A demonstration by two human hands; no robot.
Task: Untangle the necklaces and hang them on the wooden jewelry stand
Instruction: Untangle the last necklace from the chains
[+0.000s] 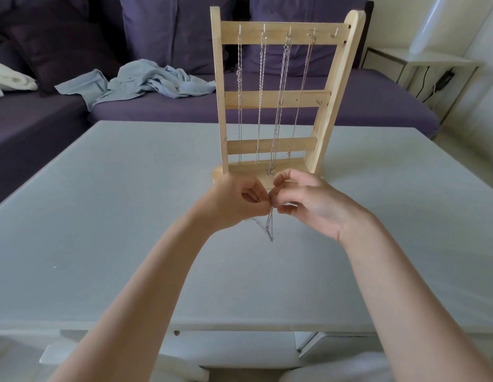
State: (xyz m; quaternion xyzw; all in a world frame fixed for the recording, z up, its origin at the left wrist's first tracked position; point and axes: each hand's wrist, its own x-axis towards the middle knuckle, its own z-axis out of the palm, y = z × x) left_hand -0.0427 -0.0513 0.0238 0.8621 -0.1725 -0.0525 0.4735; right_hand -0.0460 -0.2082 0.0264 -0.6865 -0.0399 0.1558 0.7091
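Over the pale grey-white table (pixel 101 216), through the head camera, I've got both hands raised just in front of the base of the tall pale wooden jewelry stand with its three cross slats (pixel 275 99). My left hand (pixel 234 201) is curled closed, thumb and forefinger pinching the top of a thin silver chain necklace (pixel 269 228), and my right hand (pixel 306 199) pinches the same spot from the other side, its spare fingers fanned out so they stay clear. Fingertips are touching, which I read as working a knot or a clasp; it's too small for me to tell which. The chain droops in a short loop below the pinch, and one strand trails off under my left hand toward the table, so holding it up lets gravity pull the strands apart. Up on the stand, four silver necklaces (pixel 260 100) already hang from the small metal hooks on the top slat, one to a hook, side by side and apart, so they can't knot again. One carries a small butterfly-like pendant (pixel 270 171) low near the base. The fifth hook at the right end of the top slat (pixel 335 33) is bare, and I judge that's where this last chain belongs once it's free. Behind sits a purple sofa (pixel 350 103) with a crumpled light blue cloth (pixel 146 81).
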